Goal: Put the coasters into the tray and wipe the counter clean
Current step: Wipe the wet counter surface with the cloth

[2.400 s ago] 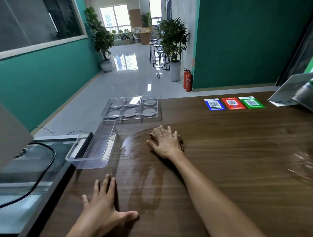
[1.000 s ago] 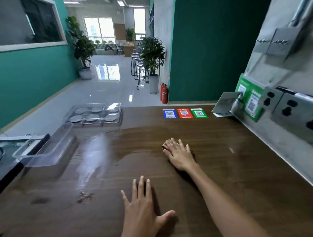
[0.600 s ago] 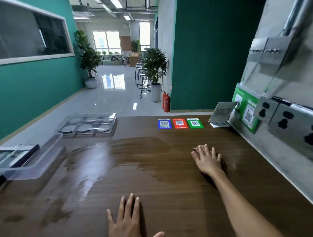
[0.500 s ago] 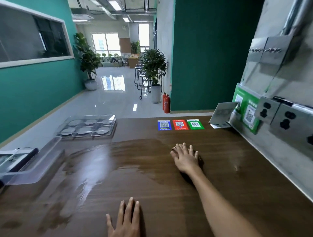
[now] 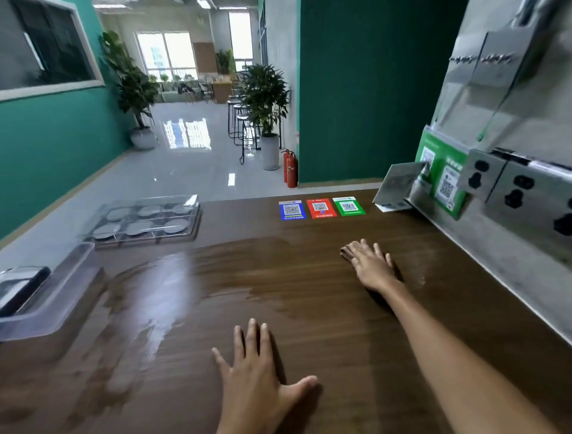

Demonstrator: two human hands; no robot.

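Right hand (image 5: 370, 265) flat on probably a cloth (image 5: 347, 252) (left hand (image 5: 252, 376) splayed).

Teal wall (image 5: 55, 145) on the left with a dark window (image 5: 46, 46) framed in pale trim; deep green wall (image 5: 371, 93) on the right. Glossy grey floor (image 5: 185, 167) between them, mirroring bright far windows (image 5: 167, 52). Potted plants (image 5: 263, 102), bar stools (image 5: 240, 130) and two red fire extinguishers (image 5: 290, 168) along the passage; ceiling strip lights (image 5: 202, 3) overhead.
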